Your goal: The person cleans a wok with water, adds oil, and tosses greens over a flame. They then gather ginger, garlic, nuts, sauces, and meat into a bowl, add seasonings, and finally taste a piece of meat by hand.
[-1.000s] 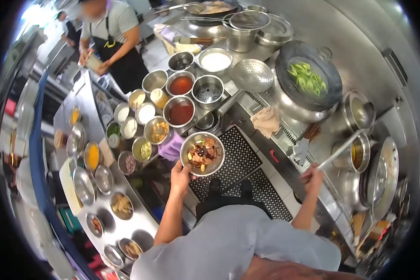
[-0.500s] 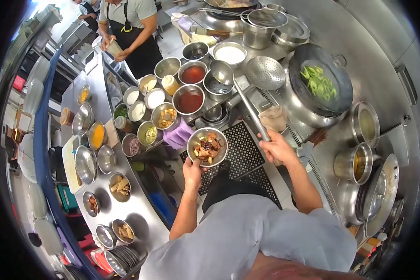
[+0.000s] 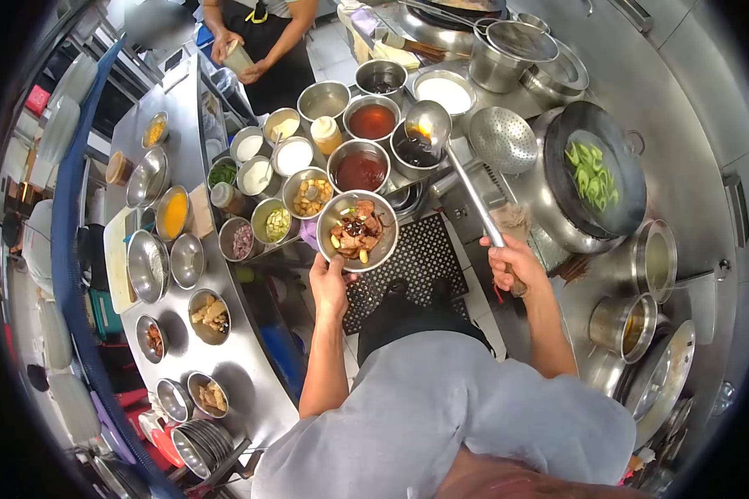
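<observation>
In my left hand (image 3: 331, 284) is a steel bowl (image 3: 386, 243) of meat pieces (image 3: 358, 229) with dark sauce and pale chunks, gripped by its near rim. My right hand (image 3: 514, 264) is wrapped round the handle of a long ladle (image 3: 473, 193). The ladle's cup hangs over a pot of dark liquid (image 3: 414, 155), partly covering it; a bright glint shows in the cup. Beside the held bowl stand a pot of dark red sauce (image 3: 359, 171) and a bowl of fried golden chunks (image 3: 310, 196).
A wok (image 3: 562, 200) holding green vegetable slices (image 3: 592, 177) sits on the right-hand stove, beside a perforated skimmer (image 3: 503, 140). Filled bowls line the left steel counter (image 3: 250, 382). A squeeze bottle (image 3: 325, 135) stands among the sauces. Another person's hands (image 3: 240, 60) hold a container beyond.
My view has shifted, sliding the counters and pots in the picture. The held bowl has come closer to the sauce pots. The ladle's cup has turned over the dark liquid.
</observation>
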`<action>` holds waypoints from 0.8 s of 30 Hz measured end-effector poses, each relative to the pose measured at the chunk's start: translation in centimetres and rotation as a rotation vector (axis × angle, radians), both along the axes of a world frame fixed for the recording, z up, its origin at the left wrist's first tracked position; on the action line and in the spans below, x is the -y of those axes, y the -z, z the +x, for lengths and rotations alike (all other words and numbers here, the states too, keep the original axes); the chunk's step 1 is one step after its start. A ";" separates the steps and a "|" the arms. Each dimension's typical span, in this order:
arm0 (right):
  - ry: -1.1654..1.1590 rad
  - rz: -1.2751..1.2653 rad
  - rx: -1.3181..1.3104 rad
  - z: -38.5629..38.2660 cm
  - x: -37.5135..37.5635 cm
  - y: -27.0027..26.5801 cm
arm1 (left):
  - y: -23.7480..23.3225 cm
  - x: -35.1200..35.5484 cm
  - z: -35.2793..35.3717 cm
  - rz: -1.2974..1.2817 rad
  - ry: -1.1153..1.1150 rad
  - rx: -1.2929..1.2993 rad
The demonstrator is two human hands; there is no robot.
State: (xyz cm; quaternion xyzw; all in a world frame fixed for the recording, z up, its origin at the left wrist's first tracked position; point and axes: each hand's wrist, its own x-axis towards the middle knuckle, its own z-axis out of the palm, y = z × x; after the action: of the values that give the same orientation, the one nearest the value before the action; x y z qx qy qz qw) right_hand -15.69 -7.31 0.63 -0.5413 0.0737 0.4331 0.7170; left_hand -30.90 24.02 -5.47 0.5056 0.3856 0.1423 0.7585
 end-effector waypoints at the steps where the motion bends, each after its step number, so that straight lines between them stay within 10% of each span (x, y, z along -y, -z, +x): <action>1: 0.005 0.004 0.007 0.2 0.1 -0.2 | -0.1 0.2 0.9 0.002 -0.041 0.025; 24: 0.001 0.007 0.115 -0.1 -0.5 -3.6 | -1.8 -0.6 9.8 0.015 -0.010 0.162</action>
State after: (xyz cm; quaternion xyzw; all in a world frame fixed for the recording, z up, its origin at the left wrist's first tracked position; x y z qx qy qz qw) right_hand -15.78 -6.80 4.26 -0.5629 0.0311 0.4013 0.7219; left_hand -21.11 24.65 -3.64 0.4960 0.3245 0.1896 0.7828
